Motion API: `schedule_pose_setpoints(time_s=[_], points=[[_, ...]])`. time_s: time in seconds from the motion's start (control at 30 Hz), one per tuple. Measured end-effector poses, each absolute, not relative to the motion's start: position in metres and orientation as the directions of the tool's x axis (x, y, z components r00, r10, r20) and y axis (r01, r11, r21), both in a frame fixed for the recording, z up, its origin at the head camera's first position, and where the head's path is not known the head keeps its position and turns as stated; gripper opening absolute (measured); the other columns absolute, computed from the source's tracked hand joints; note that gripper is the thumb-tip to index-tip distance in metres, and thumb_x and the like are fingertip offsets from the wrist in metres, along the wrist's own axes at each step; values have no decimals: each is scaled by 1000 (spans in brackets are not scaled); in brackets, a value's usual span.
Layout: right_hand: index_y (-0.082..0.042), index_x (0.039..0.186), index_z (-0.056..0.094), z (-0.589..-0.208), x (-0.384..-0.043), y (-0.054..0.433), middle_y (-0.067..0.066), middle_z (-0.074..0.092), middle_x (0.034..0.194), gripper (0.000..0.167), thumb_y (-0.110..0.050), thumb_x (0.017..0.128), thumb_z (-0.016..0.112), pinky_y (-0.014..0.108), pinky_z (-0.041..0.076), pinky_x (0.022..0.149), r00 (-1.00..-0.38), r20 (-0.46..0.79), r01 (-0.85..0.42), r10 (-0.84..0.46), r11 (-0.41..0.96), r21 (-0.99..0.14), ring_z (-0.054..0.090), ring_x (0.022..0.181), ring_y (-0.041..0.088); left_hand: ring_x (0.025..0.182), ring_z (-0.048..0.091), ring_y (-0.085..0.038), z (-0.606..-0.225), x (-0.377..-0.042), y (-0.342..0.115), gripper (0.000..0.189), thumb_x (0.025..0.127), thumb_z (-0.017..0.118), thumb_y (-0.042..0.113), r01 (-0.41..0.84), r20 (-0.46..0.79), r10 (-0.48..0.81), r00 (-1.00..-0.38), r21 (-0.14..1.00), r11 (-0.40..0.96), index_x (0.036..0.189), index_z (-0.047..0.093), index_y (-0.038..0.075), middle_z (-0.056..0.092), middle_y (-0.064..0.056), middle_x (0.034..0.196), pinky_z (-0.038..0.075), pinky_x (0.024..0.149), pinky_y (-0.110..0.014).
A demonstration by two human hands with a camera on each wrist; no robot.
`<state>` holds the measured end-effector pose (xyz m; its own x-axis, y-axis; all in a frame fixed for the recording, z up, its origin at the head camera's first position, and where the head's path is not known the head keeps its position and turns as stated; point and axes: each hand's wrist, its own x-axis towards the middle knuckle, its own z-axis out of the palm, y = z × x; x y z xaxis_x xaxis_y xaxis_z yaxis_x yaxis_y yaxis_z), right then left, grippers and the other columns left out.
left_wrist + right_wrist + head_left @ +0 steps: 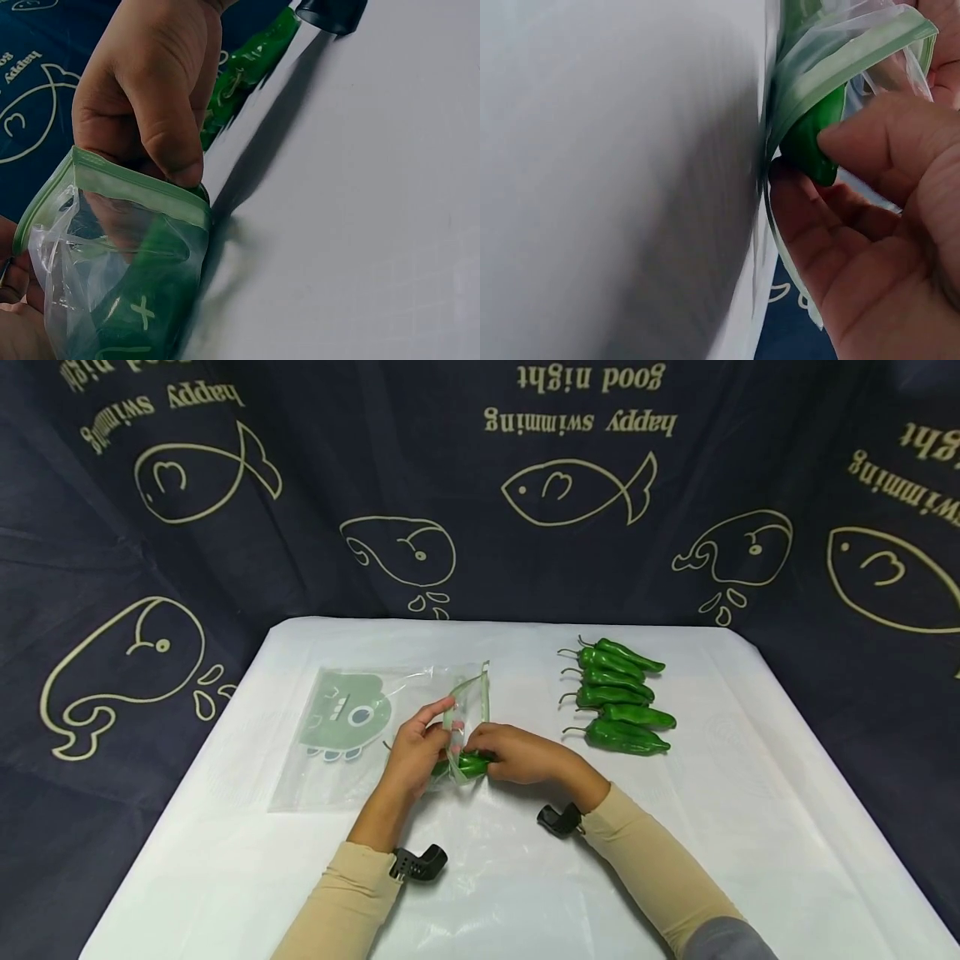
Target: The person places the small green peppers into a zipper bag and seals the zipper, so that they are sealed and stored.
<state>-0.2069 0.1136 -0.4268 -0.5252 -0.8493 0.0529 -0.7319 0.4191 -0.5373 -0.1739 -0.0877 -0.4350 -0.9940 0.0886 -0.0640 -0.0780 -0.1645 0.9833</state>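
A clear zip bag with a green dinosaur print and a pale green zip edge lies on the white table, its mouth held apart toward the right. My left hand grips the bag by its mouth, with fingers at the upper edge. At the opening, my right hand pinches the end of a green pepper between thumb and fingers. Most of that pepper is inside the bag; in the right wrist view its tip shows past the zip edge. The left fingers are partly hidden by the bag.
Several green peppers lie in a column on the right of the white table, stems pointing left. A dark cloth with fish and whale drawings hangs behind the table. Black cameras sit on both wrists.
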Motion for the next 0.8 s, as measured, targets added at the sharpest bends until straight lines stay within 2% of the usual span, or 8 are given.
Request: schedule_pose_setpoints(time_s=[0.1,0.17,0.33,0.47,0.57,0.7,0.8], points=[[-7,110,70,-428,-209,113,3,61,110,32,5,82,62,30,47,86,-544,57,-730,-837,438,-525,54,98,14,91,64,-17,-433,-174,-88,58,89,48,-10,-74,-59,94,-994,983,-166,145,50,6,59,-32,121,56,67,-24],[-8,112,71,-429,-211,113,2,61,110,32,4,84,62,30,47,86,-548,59,-727,-834,440,-527,54,98,13,90,64,-17,-432,-175,-87,58,89,48,-10,-73,-57,96,-994,983,-169,145,50,6,59,-33,121,56,67,-24],[-7,118,69,-431,-210,111,6,62,114,31,0,89,63,32,49,88,-524,71,-736,-849,409,-539,57,101,18,84,63,-17,-432,-175,-87,58,90,48,-9,-83,-67,102,-993,983,-164,145,50,7,60,-31,120,56,67,-25],[-8,115,69,-433,-209,110,7,62,118,24,-5,92,65,32,49,92,-503,62,-748,-862,399,-530,58,104,19,87,63,-18,-432,-174,-87,57,90,49,-8,-92,-74,106,-992,981,-172,145,51,8,58,-33,123,55,67,-25],[-9,117,69,-432,-210,110,6,61,120,25,-6,93,65,33,49,93,-496,56,-752,-866,397,-526,57,106,19,87,63,-18,-431,-175,-87,57,90,49,-8,-93,-76,104,-992,980,-177,145,51,7,56,-35,124,55,67,-24],[-8,117,68,-433,-211,110,6,62,117,24,-5,93,63,33,48,91,-517,41,-727,-855,413,-548,58,103,20,84,63,-20,-429,-175,-88,56,89,49,-8,-86,-70,95,-993,982,-166,142,55,9,58,-34,121,55,66,-25],[-8,115,67,-434,-212,110,5,63,113,23,-5,93,62,33,48,88,-535,28,-708,-844,430,-560,57,100,20,88,63,-26,-426,-176,-89,54,88,49,-7,-78,-65,91,-994,987,-141,138,59,11,61,-32,118,56,66,-25]])
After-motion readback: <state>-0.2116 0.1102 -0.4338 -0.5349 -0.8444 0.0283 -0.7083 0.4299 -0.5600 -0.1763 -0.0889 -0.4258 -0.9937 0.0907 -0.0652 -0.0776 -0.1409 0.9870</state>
